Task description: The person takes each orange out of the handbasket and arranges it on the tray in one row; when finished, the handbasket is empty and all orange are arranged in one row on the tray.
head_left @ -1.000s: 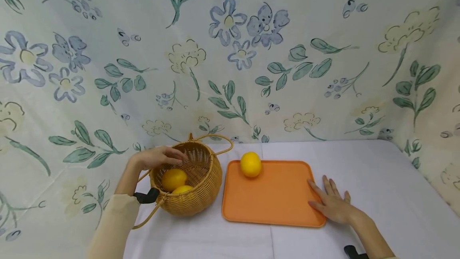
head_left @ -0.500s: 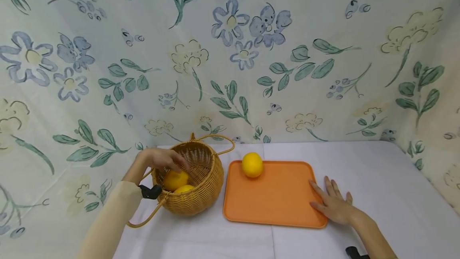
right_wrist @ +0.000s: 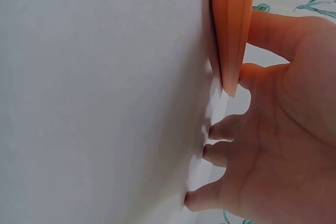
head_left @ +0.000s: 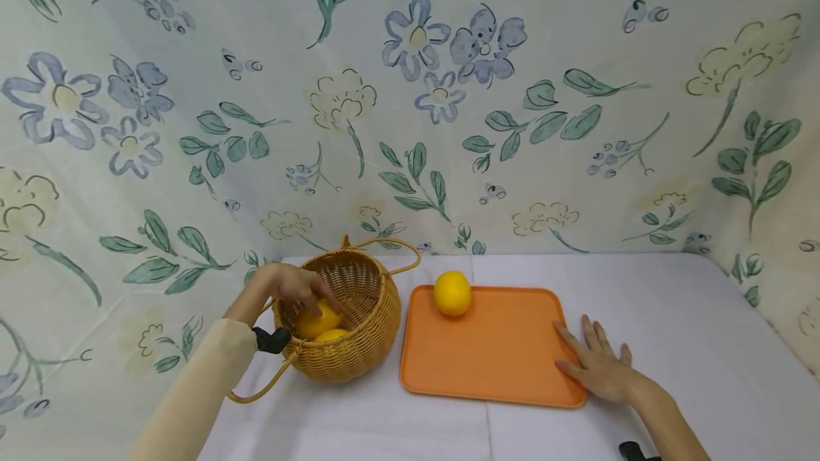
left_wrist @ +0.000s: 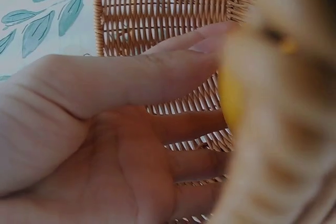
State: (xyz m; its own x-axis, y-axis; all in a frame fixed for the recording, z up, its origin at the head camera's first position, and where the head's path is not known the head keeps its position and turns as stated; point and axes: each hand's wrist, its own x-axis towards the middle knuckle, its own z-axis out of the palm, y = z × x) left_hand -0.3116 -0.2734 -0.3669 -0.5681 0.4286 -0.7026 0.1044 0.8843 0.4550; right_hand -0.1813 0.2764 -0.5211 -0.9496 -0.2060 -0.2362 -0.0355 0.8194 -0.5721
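Observation:
My left hand (head_left: 296, 286) reaches down into a wicker basket (head_left: 349, 361), its fingers bent about a yellow lemon (head_left: 317, 321) inside. In the left wrist view, the lemon (left_wrist: 231, 98) shows by the thumb and fingertips, partly hidden behind the blurred basket rim (left_wrist: 273, 129). Another lemon (head_left: 332, 335) lies in the basket, half covered by the front wall. A third lemon (head_left: 453, 294) sits at the far left of an orange tray (head_left: 493, 354). My right hand (head_left: 602, 368) is spread at the tray's right edge, thumb and index finger on it, other fingertips on the tabletop.
Two curved handles stick out from the basket, one (head_left: 263, 393) at the front left and one (head_left: 391, 244) at the back. A white cloth (head_left: 442, 425) covers the table. Behind it hangs a flower-patterned curtain (head_left: 410, 105).
My left hand has sunk deeper into the basket and its fingers have closed about the lemon. The right hand stays on the tray edge. The head view has shifted slightly.

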